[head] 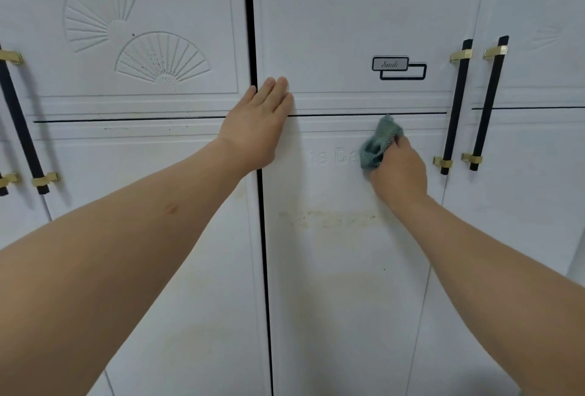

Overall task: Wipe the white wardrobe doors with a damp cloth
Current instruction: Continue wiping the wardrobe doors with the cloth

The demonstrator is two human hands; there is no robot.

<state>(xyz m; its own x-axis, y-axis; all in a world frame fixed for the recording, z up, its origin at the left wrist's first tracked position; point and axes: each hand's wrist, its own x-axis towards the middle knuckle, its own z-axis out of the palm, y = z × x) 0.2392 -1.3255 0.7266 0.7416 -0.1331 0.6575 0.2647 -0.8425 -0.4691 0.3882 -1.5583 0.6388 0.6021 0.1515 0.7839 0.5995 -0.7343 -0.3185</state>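
Observation:
White wardrobe doors fill the view. The middle door [348, 253] has embossed lettering, a black horizontal line and a faint yellowish smear lower down. My right hand [400, 171] grips a bunched teal cloth [380, 142] and presses it against this door over the lettering, just under the black line. My left hand [258, 123] lies flat with straight fingers across the dark seam between the middle door and the left door [142, 269], which carries embossed fan patterns.
Black bar handles with gold brackets stand at the right [456, 107] [489, 104] and at the far left [22, 123]. A small "Smile" label [397, 67] sits above the cloth. Another door [531, 174] lies at the right.

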